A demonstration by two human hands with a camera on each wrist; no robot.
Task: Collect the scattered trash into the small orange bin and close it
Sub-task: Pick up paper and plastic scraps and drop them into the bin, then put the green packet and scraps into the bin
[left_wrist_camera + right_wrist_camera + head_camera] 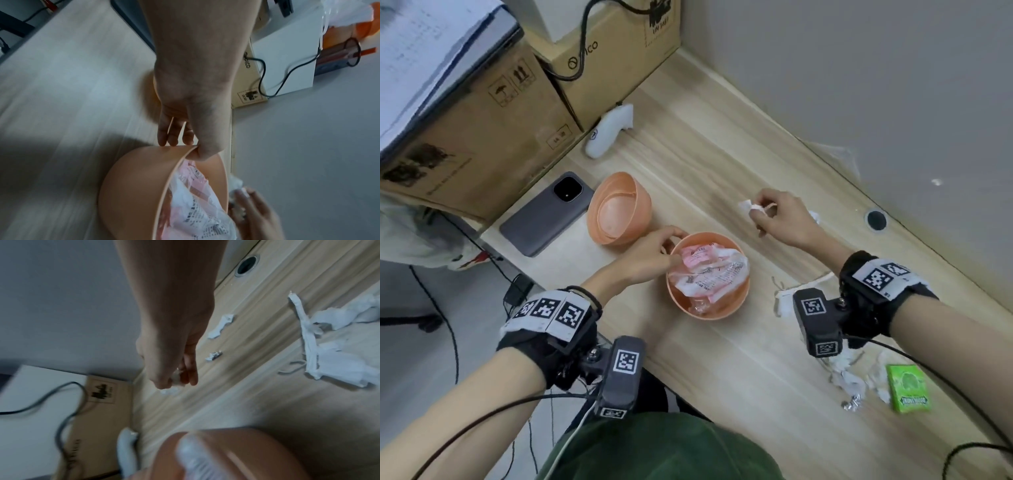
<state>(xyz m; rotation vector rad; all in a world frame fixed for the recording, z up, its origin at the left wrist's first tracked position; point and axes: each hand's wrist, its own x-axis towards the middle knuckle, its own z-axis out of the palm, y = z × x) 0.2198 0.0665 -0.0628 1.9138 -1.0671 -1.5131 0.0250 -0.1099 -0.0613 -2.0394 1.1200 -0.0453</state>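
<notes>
Both hands are working over the pale wood-grain bench [722, 359]: the left hand [650, 255] is pinching the near-left rim of the small round orange plastic bin [726, 310], thumb inside and fingers outside as the left wrist view shows, while the right hand [780, 219] is closing its fingertips on a small crumpled white paper scrap [751, 206], held just above the bench to the right of the bin. One bin is standing upright near the front edge, mouth facing up, and is holding crumpled pink-and-white printed plastic wrappers [709, 270]; their print is too small to read. One domed orange lid [619, 209] is lying beside it on the far left, tilted with its hollow side facing the camera. Several torn white tissue pieces [856, 377] are lying scattered at the right, along with one crumpled silver foil bit [852, 406] and one green cardboard packet [909, 387] whose lettering is blurred. One grey smartphone [548, 214] is lying camera-side up, one white handheld controller [609, 132] is resting behind it, and two brown cardboard boxes [482, 130] are standing at the back, one marked "UN 3481".
</notes>
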